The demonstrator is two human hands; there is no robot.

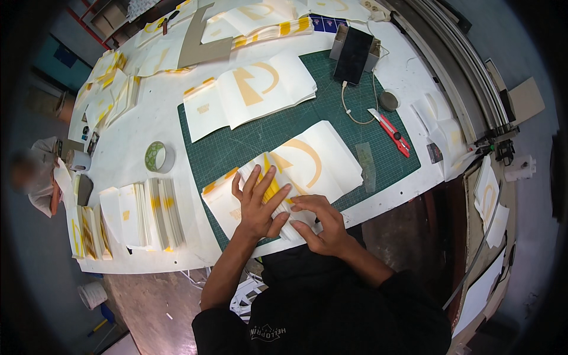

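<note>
Because the left hand [255,207] and right hand [324,226] cover its middle, part of the paper stack [307,163] is hidden; whether the right hand, half curled at the folded edges, pinches or merely touches them, I cannot tell. The left hand lies open, fingers spread over the folds. White with yellow-orange print, the stack sits on the six o'clock side of the green mat [343,118].

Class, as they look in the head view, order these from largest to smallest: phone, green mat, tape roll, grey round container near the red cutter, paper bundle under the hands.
1. Green mat, though partly covered
2. Paper bundle
3. Phone
4. Tape roll
5. Grey round container
</note>
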